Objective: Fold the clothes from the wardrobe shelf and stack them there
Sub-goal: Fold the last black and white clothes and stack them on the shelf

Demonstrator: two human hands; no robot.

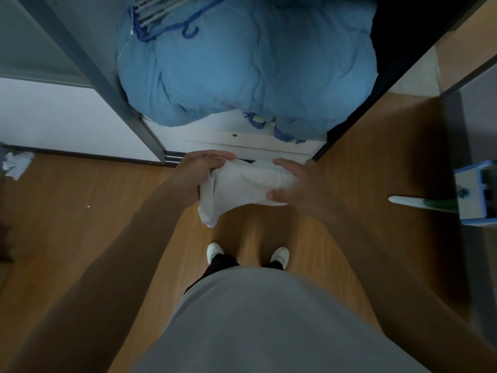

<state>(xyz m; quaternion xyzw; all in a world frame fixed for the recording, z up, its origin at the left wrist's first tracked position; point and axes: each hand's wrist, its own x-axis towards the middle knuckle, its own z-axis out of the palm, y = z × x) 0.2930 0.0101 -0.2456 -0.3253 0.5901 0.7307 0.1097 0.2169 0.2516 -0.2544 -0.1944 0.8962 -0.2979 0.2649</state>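
Note:
I hold a white garment [239, 188] in front of me, bunched between both hands just before the open wardrobe. My left hand [200, 169] grips its left side from above, fingers curled over the top edge. My right hand [297, 181] clasps its right side, thumb underneath. A loose corner of the cloth hangs down at the lower left. On the wardrobe shelf [215, 131] ahead lies a large blue quilt [247, 65] that fills most of the opening.
Blue hangers [166, 22] rest on the quilt's far left. The grey sliding door frame [88, 68] stands at left, a dark door edge at right. Crumpled white paper [16, 164] lies on the wood floor at left. A blue and white box [476, 195] sits at right.

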